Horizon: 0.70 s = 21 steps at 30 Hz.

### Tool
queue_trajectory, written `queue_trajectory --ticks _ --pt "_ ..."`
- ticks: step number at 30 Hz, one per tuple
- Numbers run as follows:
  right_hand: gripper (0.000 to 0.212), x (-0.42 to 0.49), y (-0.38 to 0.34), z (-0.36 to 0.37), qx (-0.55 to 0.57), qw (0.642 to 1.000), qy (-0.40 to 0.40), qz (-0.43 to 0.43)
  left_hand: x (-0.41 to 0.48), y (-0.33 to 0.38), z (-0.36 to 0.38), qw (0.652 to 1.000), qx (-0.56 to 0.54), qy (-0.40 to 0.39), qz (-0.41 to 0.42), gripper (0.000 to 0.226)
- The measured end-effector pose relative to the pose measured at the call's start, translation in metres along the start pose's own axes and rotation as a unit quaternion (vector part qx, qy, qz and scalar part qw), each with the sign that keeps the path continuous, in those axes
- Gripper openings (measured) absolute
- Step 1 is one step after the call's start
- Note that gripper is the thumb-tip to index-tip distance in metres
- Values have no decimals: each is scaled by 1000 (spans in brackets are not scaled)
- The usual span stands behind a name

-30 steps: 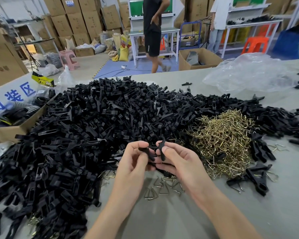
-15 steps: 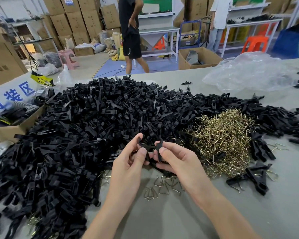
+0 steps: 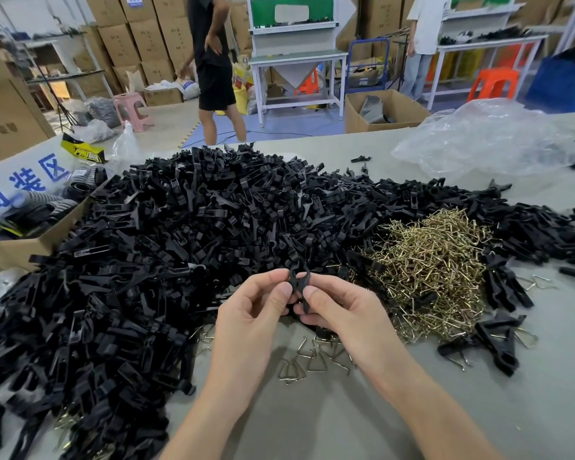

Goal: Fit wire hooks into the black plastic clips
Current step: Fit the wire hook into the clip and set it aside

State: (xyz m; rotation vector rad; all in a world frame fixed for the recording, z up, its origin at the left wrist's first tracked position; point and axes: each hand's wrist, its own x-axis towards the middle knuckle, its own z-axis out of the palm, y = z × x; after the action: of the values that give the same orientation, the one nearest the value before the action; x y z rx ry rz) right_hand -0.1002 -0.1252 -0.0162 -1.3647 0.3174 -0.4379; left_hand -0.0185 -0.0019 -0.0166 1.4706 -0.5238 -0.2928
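Halves we held apart are now mated into one clip point(image 3: 297, 283), pinched by our left hand point(image 3: 256, 315) and right hand point(image 3: 344, 310) above the loose hooks point(image 3: 307, 361); hook fitting looks next.

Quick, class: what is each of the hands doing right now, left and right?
Left hand: fingers curled, pinching the black clip.
Right hand: fingers curled, pinching the same black clip from the other side.

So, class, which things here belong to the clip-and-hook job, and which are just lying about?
Job: held clip, pinched by left hand and right hand; black clip pile; wire hook heap; loose hooks.
Lying about: clear plastic bag; cardboard box; pink stool; orange stool.
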Motion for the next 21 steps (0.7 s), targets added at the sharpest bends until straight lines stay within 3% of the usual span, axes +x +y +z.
queue_trajectory --ticks 16,19,21 --pt "31 -3 -7 -7 25 997 -74 -3 -4 12 -1 998 16 -53 31 18" --pt "30 -2 -8 -6 32 998 -47 -12 -2 12 -14 984 144 -28 98 19" --pt "28 0 -7 -8 44 999 -20 -17 0 9 -31 946 290 21 147 18"
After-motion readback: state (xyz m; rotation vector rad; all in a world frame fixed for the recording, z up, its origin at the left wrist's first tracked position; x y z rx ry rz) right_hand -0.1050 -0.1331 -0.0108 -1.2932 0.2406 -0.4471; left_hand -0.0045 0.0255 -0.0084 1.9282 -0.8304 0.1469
